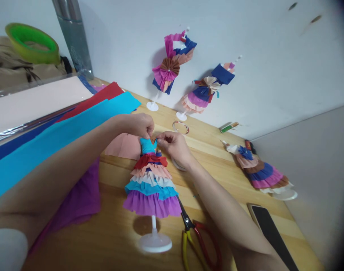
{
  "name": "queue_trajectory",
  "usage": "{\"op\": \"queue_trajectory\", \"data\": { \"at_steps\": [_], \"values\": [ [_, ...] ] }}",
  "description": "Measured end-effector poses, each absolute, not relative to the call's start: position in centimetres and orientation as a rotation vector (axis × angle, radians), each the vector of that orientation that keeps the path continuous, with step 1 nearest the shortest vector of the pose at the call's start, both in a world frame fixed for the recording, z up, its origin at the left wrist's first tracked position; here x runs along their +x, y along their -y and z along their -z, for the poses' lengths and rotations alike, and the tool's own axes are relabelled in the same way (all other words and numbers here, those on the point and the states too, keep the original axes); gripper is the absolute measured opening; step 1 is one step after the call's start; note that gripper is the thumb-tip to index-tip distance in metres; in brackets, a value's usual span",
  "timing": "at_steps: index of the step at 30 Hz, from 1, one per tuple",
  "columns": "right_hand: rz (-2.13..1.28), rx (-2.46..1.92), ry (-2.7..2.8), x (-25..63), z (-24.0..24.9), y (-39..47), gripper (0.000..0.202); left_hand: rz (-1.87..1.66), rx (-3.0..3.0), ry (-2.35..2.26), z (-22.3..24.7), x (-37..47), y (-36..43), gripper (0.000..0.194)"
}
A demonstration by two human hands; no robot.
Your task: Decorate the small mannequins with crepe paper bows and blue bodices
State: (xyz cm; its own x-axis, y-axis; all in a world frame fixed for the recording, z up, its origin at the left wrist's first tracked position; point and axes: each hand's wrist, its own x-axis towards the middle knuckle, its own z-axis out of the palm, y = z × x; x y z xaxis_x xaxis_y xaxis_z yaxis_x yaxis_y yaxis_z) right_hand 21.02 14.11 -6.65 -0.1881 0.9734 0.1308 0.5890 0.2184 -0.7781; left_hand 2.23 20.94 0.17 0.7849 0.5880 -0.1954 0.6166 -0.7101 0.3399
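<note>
A small doll dress (152,180) of ruffled crepe paper stands upright on a white mannequin stand (155,241). Its tiers run red, peach, white, turquoise and purple under a turquoise bodice. At the left side of the neckline, my left hand (140,125) is closed in a pinch on the bodice's upper edge. My right hand (175,147) pinches the turquoise edge at the other side, with thumb and forefinger together. Fingers partly hide the top of the mannequin. Scissors (190,226) with red and yellow handles lie on the table beside the skirt.
Crepe paper sheets in turquoise (115,103), red (104,94) and purple (81,199) spread on the left. Two dressed mannequins (166,71) stand by the wall; another dress (262,171) lies at right near a phone (270,233). A bottle (74,41) and tape roll (33,43) are behind.
</note>
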Motion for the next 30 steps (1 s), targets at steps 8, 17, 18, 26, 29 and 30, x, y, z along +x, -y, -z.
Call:
{"op": "queue_trajectory", "data": {
  "at_steps": [8, 17, 18, 26, 29, 30],
  "values": [
    [-0.791, -1.429, 1.828, 21.5, 4.8, -12.8, 0.02, -0.08, 2.521, -0.912, -1.2, 2.0, -20.7, 0.015],
    [-0.675, -1.561, 1.819, 22.9, 2.6, -10.7, 0.024, -0.596, 2.381, -1.225, -3.5, 2.9, -19.1, 0.025],
    [-0.664, -1.567, 1.808, 23.1, 2.5, -10.4, 0.028, -0.658, 2.35, -1.236, -3.6, 2.9, -18.9, 0.029],
    [-0.694, -1.291, 1.944, 22.5, 1.3, -8.0, 0.031, -0.641, 2.144, -1.132, -5.5, 3.2, -16.5, 0.054],
    [-0.674, -1.056, 2.213, 22.1, 1.3, -7.4, 0.024, -0.554, 2.292, -0.955, -6.1, 3.3, -15.7, 0.049],
    [-0.685, -1.011, 2.291, 22.1, 1.4, -7.3, 0.026, -0.522, 2.333, -0.908, -6.2, 3.4, -15.4, 0.046]
  ]
}}
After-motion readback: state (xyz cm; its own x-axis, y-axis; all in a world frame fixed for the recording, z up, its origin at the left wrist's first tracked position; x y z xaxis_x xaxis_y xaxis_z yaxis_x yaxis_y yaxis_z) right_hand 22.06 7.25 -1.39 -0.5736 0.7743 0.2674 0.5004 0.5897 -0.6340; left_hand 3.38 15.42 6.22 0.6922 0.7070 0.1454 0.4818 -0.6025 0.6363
